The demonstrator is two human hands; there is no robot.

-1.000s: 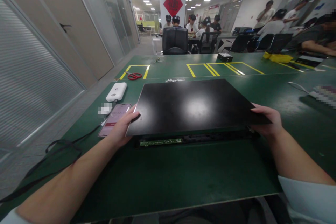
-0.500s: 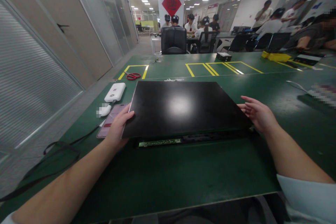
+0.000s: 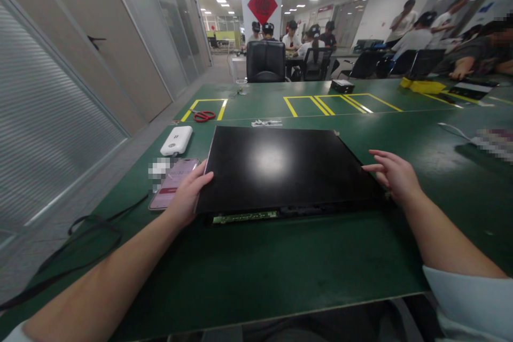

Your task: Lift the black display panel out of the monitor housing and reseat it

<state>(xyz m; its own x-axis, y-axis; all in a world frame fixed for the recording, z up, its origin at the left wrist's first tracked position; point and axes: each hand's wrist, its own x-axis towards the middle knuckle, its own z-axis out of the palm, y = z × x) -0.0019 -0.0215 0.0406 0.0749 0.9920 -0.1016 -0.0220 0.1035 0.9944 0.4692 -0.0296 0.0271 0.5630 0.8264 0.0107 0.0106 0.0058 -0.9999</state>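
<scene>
A dark, glossy display panel point(image 3: 280, 171) lies in front of me, slightly raised along its near side. My left hand point(image 3: 190, 189) grips its left edge, thumb on top and fingers underneath. At the right edge is my right hand point(image 3: 395, 176), fingers spread; a fingertip touches or nearly touches the panel's side. Below the near edge shows a strip of green circuit board point(image 3: 244, 217), part of a dark frame or casing that the panel mostly covers.
A phone point(image 3: 174, 184) and a white power bank point(image 3: 176, 140) with a black cable lie left of the panel. Red-handled scissors point(image 3: 204, 116) and small white pieces point(image 3: 266, 123) sit beyond it. Yellow tape outlines mark the green table point(image 3: 280, 267). People sit farther back.
The panel has shifted slightly right and nearer to me, its left side lower over the casing. My left hand moved right with it; my right fingers have spread a little.
</scene>
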